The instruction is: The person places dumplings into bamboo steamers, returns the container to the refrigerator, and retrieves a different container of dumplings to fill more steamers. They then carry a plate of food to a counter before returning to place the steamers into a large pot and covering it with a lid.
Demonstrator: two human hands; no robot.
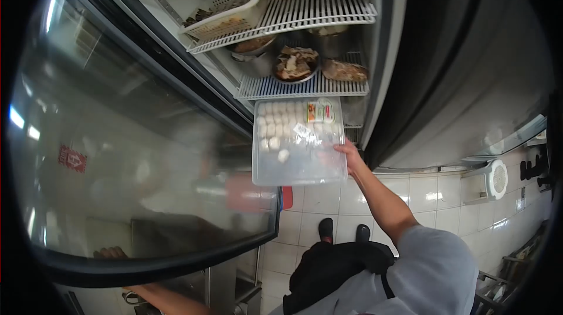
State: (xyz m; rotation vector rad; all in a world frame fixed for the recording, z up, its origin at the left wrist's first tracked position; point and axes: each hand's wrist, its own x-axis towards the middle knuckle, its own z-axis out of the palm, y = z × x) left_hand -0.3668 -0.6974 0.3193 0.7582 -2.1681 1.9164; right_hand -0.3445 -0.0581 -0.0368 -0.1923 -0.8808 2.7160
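The right hand point(350, 155) clamps with its fingers the edge of the clear tray point(296, 156), held in the air before the fridge's wire shelf point(305, 87) (the left hand point(111, 253) grips the glass door point(146, 139)), and I think moving it on needs a level carry.

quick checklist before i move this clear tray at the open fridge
1. Right hand grip on the clear rectangular plastic tray of white balls: one edge only, tray looks level: ok
2. Tray lid sealed: cannot tell
3. Left hand holding the glass fridge door open: ok
4. Free room on the white wire shelf just above the tray: full of metal bowls of food: not ok
5. Space behind the tray: hidden: cannot tell
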